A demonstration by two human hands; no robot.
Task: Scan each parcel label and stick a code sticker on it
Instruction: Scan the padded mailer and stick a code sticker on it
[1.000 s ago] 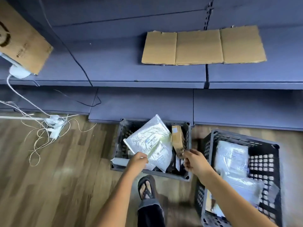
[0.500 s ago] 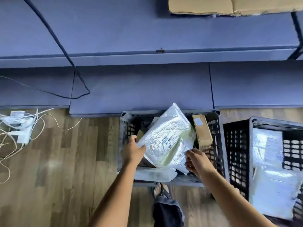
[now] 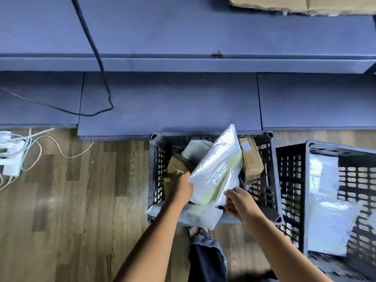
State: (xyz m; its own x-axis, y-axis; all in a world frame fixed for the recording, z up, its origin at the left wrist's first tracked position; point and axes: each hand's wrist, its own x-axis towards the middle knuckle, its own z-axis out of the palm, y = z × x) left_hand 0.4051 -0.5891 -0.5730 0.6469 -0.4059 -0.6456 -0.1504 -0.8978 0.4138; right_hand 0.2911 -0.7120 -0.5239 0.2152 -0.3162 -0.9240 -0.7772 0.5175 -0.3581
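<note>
boxes (image 3: pixel 251 159) in crate (image 3: pixel 157 157), left hand (image 3: pixel 180 190), right hand (image 3: pixel 239 202) gripping bag (image 3: pixel 215 165)

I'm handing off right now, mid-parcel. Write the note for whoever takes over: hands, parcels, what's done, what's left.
Left-hand grip holds the white bag parcel by its left edge; right-hand grip pinches its lower corner.
The bag is held tilted over the middle crate, printed label facing up. Box parcels and more bags lie in that crate; the right crate holds other white bags.
Done: not provable here; no scanner or code sticker in view.
Left: scan this label, sticker it, then the rest.
</note>
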